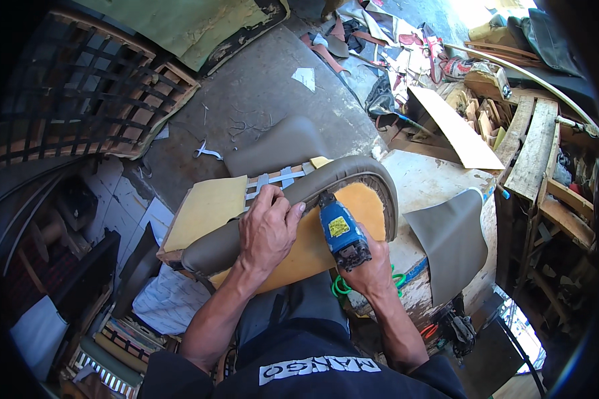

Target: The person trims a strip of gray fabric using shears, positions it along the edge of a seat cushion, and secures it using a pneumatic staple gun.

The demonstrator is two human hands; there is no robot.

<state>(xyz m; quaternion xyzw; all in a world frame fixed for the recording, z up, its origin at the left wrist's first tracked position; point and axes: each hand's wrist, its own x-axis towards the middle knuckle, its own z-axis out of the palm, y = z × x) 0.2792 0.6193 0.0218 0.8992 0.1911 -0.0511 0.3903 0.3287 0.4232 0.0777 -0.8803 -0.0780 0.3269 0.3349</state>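
A chair frame part with yellow foam (283, 256) lies across my lap, its curved edge wrapped in grey-brown vinyl (209, 249). My left hand (269, 226) is closed with curled fingers on the vinyl along that edge, thumb pointing toward the tool. In my right hand (368, 266) is a blue staple gun (338, 226), gripped by its handle. Its nose meets the inner side of the vinyl edge, beside the foam. Past my left hand, light grey webbing straps (273, 179) cross the frame. Green-handled scissors (341, 286) lie partly hidden under my right wrist.
Vinyl pieces lie on the worn table (416, 176) at right and on the grey surface (246, 86) ahead. A black-webbed frame (106, 93) stands at far left. Scrap wood (529, 146) and fabric offcuts (406, 46) pile up at far right. An orange-handled tool (430, 330) hangs low right.
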